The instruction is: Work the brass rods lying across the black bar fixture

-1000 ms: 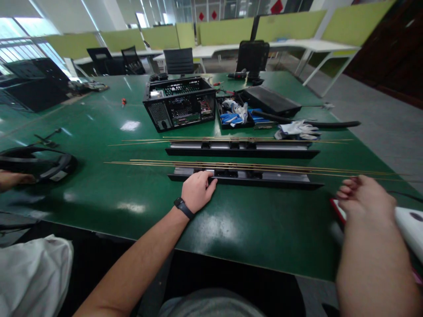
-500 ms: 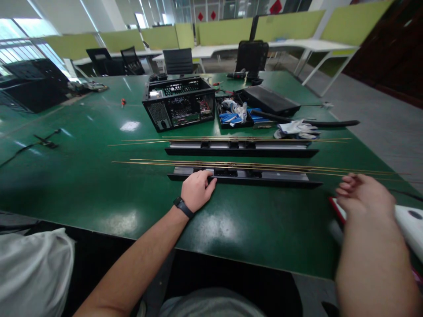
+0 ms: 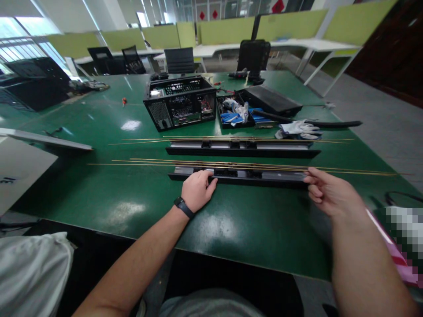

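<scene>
My left hand [image 3: 197, 190], a dark watch on its wrist, grips the near wall of the front black rail [image 3: 277, 181], its fingertips inside the channel. Several thin brass-coloured rods [image 3: 152, 164] lie lengthwise over this rail and stick out past both its ends. At the rail's right end my right hand [image 3: 325, 189] is closed, thumb and index finger pinching a thin rod. Dark blocks [image 3: 230, 171] sit within the channel. Behind it lies a second black rail [image 3: 280, 152], parallel, with similar rods along it.
An open computer case [image 3: 185, 105] stands on the green table [image 3: 99, 189]. Right of it are a black tray [image 3: 234, 125] holding gloves, a flat black box [image 3: 271, 99] and another glove pair [image 3: 297, 129]. A white panel [image 3: 26, 171] juts in at left.
My right hand has moved left to the rail's end, and one rod now reaches farther left. My left hand stays put. The white panel has come into view at left.
</scene>
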The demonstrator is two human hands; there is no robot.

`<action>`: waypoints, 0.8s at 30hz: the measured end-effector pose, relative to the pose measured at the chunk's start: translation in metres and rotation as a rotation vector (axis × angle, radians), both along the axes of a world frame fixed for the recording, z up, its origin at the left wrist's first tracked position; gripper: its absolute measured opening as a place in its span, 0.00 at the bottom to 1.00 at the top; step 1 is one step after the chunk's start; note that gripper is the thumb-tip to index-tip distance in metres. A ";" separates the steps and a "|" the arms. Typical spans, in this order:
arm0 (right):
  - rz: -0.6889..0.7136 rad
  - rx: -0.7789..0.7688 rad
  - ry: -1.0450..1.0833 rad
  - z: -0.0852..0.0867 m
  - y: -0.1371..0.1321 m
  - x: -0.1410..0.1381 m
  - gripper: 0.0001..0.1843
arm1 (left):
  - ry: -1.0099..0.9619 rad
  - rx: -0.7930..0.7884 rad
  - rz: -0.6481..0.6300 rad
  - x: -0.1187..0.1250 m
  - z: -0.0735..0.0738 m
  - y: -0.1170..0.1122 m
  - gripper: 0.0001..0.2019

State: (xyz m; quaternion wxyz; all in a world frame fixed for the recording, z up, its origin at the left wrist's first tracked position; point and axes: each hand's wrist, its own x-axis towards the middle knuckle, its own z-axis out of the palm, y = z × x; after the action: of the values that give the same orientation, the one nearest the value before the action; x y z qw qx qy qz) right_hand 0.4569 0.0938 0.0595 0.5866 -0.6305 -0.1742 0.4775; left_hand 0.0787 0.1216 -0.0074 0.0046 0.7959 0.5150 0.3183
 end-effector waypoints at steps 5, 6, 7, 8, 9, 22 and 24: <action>0.147 -0.052 -0.014 0.004 0.000 -0.021 0.07 | -0.019 0.018 -0.009 0.000 -0.001 0.000 0.06; 0.158 -0.063 -0.012 0.005 0.000 -0.023 0.07 | -0.021 0.018 -0.008 0.000 -0.001 0.000 0.06; 0.153 -0.072 -0.010 0.006 0.000 -0.025 0.08 | -0.021 0.017 -0.008 0.000 -0.001 0.000 0.06; 0.137 -0.077 -0.007 0.007 0.000 -0.026 0.08 | -0.021 0.016 -0.009 0.000 0.000 0.000 0.06; 0.112 -0.078 -0.001 0.007 0.001 -0.026 0.09 | -0.018 0.013 -0.010 0.000 0.000 0.000 0.06; 0.182 -0.012 -0.008 -0.010 0.004 -0.032 0.10 | -0.014 0.016 -0.010 -0.001 -0.001 0.000 0.07; 0.191 -0.017 -0.005 -0.009 0.003 -0.035 0.11 | -0.011 0.018 -0.010 -0.001 -0.001 0.000 0.07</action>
State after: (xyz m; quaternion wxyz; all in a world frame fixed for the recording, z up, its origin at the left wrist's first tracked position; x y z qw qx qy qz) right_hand 0.4223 0.0973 0.0502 0.5325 -0.6170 -0.2309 0.5314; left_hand 0.0774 0.1215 -0.0082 0.0018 0.7966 0.5083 0.3273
